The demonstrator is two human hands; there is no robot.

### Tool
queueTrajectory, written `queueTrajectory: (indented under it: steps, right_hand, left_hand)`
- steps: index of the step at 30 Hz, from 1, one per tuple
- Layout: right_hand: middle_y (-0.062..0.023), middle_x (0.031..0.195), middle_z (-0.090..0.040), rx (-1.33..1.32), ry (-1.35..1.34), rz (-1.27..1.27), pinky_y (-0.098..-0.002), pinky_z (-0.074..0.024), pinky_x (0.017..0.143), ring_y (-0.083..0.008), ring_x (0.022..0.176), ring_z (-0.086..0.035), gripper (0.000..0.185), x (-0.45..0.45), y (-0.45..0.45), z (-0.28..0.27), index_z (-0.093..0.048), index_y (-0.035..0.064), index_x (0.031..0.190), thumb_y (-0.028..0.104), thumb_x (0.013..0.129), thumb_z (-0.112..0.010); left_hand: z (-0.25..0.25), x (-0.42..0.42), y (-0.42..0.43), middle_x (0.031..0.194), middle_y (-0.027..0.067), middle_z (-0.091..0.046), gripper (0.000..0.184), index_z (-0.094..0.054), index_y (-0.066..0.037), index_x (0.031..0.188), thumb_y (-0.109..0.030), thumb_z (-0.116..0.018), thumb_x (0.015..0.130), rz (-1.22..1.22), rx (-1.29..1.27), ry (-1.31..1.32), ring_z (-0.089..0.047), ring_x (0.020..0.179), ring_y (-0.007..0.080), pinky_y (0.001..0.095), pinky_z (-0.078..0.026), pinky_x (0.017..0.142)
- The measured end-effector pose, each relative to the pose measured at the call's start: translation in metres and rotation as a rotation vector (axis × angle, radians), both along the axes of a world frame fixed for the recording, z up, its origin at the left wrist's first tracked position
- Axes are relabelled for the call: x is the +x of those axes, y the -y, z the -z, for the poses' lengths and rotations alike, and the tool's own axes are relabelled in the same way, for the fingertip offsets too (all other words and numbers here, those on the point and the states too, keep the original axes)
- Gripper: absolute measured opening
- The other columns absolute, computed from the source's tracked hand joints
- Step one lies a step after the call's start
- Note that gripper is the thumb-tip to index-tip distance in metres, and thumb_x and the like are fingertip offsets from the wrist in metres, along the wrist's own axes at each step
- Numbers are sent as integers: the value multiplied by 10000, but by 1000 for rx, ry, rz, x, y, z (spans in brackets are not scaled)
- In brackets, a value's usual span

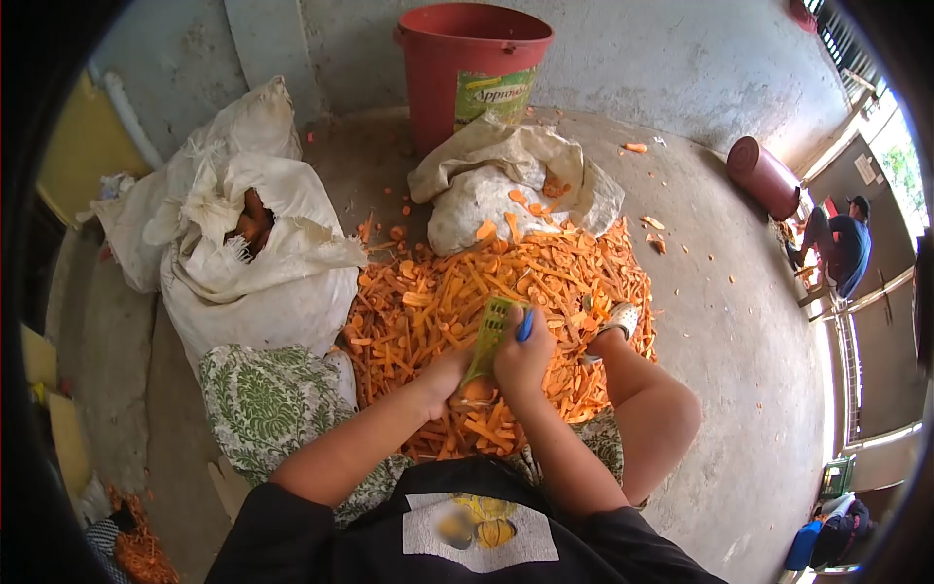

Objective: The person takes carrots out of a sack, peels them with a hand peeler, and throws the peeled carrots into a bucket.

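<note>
My left hand (448,378) is closed at the lower left of a yellow-green perforated tool (489,336), with an orange piece (477,391) beside its lower end. My right hand (523,362) is closed around a blue handle (526,324) that sticks out above the fingers, next to the tool's right edge. Whether a blade sits on the handle is hidden. Both hands are over a large heap of cut orange pieces (409,331) on the floor between my legs.
White sacks (282,292) stand at the left, one torn open. Behind the heap lies a crumpled sack (482,209) before a red bin (428,88). A dark red drum (764,178) lies at the right, near a seated person (848,248). Other people are at both lower corners.
</note>
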State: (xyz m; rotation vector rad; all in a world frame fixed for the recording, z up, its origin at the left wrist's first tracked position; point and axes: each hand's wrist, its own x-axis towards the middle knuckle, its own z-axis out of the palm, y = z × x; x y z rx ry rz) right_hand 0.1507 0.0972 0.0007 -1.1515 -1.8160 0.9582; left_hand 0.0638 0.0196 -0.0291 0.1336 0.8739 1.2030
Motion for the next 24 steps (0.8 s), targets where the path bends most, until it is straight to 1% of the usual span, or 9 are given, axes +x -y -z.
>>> queueTrajectory:
  steps: [2,4,5,6,11,13,15,18,24]
  right_hand:
    - [-88,574,-500,158,-43,226,-350,-359,472,-226,481,-443,239,1,-34,12,-495,11,748,206,879,-452]
    - [-103,587,-507,223,-122,426,-358,-365,496,-229,503,-455,280,26,-95,27,-498,-2,740,231,882,-437]
    - [-106,601,-521,7,-125,501,-348,-369,499,-219,515,-471,314,43,-121,40,-520,-10,758,257,887,-415]
    - [-103,618,-539,-105,-75,450,-338,-380,504,-206,531,-496,349,54,-123,28,-534,-16,778,291,887,-411]
    - [-96,699,-626,-222,-11,-209,-307,-420,524,-171,595,-565,248,33,-70,5,-575,0,911,213,878,-451]
    - [-142,722,-622,-249,99,-442,-363,-432,561,-254,634,-597,193,27,-50,3,-567,12,875,186,836,-491]
    - [-149,657,-571,-34,566,-533,-362,-420,574,-284,603,-568,227,26,-38,-16,-549,11,805,233,834,-515]
    - [-189,593,-519,-14,505,-537,-428,-405,561,-380,606,-524,182,22,-28,-12,-512,14,730,190,773,-537]
    - [-189,612,-524,-7,540,-531,-396,-397,557,-348,587,-516,181,20,-27,4,-530,12,761,191,787,-548]
  left_hand:
    - [6,2,2,876,60,-581,381,-479,-72,1109,-375,-381,901,331,-72,-255,-580,722,134,250,-489,605]
    - [-18,11,11,905,68,-577,399,-467,-68,1132,-381,-389,897,331,-40,-262,-576,754,135,251,-486,627]
    - [-26,13,13,934,76,-572,420,-455,-64,1155,-387,-396,893,331,-7,-272,-573,787,136,252,-482,650]
    - [-24,11,11,1089,108,-518,553,-359,-18,1263,-387,-466,866,265,24,-261,-559,872,149,270,-473,690]
    - [-7,-26,-3,1062,121,-540,605,-399,16,1213,-324,-633,771,186,203,-772,-560,877,178,310,-449,767]
    - [-9,-38,-4,977,127,-572,556,-457,5,1140,-294,-671,724,15,214,-1187,-577,838,199,311,-456,728]
    - [-17,-45,-2,922,130,-586,469,-499,-17,1064,-243,-680,696,20,263,-1328,-588,816,217,317,-452,713]
    - [-26,-45,-2,889,100,-594,414,-513,-25,1050,-169,-666,693,-23,250,-1370,-585,789,181,297,-449,696]
    - [-35,-40,0,811,120,-606,378,-541,-29,1003,-176,-662,677,39,278,-1493,-601,736,243,320,-453,668]
